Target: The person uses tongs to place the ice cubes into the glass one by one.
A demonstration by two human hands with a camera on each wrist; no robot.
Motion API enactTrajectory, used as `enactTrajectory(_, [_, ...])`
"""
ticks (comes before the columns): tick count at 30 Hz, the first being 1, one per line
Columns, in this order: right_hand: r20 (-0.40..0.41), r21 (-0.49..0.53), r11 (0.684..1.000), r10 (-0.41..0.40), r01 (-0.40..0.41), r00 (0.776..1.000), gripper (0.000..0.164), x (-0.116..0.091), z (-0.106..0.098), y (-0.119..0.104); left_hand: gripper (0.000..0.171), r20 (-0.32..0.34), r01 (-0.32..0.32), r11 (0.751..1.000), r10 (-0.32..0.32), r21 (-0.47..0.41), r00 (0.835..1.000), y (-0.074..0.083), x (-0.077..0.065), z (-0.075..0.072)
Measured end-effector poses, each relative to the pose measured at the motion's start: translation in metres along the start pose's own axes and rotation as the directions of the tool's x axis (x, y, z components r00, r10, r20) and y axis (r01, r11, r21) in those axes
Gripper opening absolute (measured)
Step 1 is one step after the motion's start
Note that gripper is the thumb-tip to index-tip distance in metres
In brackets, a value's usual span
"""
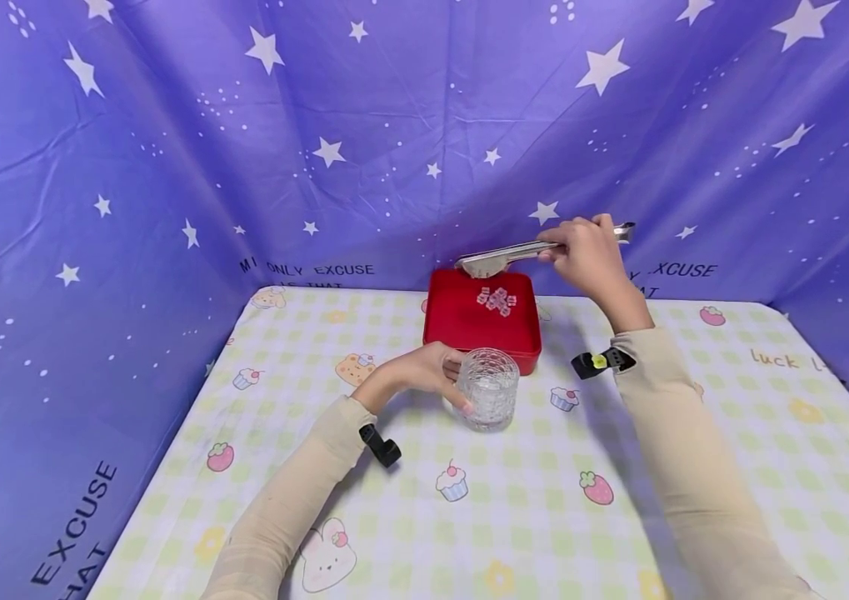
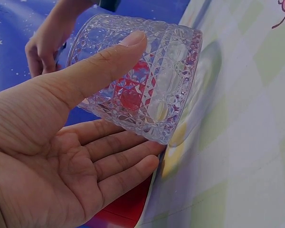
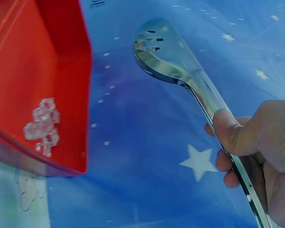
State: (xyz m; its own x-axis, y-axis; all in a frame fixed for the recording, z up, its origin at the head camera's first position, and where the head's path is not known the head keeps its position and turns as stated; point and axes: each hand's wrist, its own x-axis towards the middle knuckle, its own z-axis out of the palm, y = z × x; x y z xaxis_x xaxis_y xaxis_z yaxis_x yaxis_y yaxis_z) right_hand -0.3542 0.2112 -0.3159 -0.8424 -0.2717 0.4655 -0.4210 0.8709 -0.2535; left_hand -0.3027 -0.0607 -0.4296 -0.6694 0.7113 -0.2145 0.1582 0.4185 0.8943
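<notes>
My left hand (image 1: 427,372) holds a clear cut-glass tumbler (image 1: 489,396) that stands upright on the tablecloth. In the left wrist view, the thumb lies along the glass wall (image 2: 168,71) and the nearly straight fingers are at its far side. My right hand (image 1: 591,258) grips metal serving tongs (image 1: 517,252) along their handle; a slotted head (image 3: 154,50) shows in the right wrist view, with nothing seen between the ends. That head hangs over the back edge of a red box (image 1: 442,321). Several clear ice-like pieces (image 1: 496,301) lie in a cluster inside the box.
A pale checked tablecloth (image 1: 409,517) with printed cupcakes and strawberries covers the table. Purple-blue star-patterned cloth (image 1: 394,108) hangs at the back and sides, close behind the red box. Both wrists wear black straps (image 1: 381,446).
</notes>
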Motion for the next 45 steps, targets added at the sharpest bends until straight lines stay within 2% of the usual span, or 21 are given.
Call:
enactTrajectory(15, [-0.144, 0.134, 0.988, -0.058, 0.077, 0.988, 0.019, -0.029, -0.024, -0.004, 0.066, 0.005, -0.001, 1.0, 0.001, -0.022, 1.0, 0.002, -0.001, 0.0])
enactTrajectory(24, [-0.167, 0.188, 0.978, -0.055, 0.087, 0.984, 0.019, -0.042, -0.03, -0.006, 0.063, 0.006, -0.011, 1.0, 0.012, -0.02, 1.0, -0.001, 0.0, 0.001])
enactTrajectory(28, [-0.152, 0.202, 0.975, -0.06, 0.091, 0.987, 0.021, -0.046, -0.031, -0.006, 0.063, 0.007, -0.013, 1.0, 0.013, -0.016, 1.0, -0.002, 0.0, 0.001])
enactTrajectory(38, [-0.067, 0.171, 0.973, -0.145, 0.155, 0.987, 0.024, -0.05, -0.035, -0.005, 0.064, -0.009, 0.004, 1.0, -0.004, -0.018, 1.0, 0.0, -0.001, 0.0])
enactTrajectory(45, [0.002, 0.193, 0.972, -0.14, 0.137, 0.99, 0.025, -0.056, -0.038, -0.005, 0.062, 0.003, -0.007, 1.0, 0.007, -0.02, 1.0, 0.001, 0.0, 0.001])
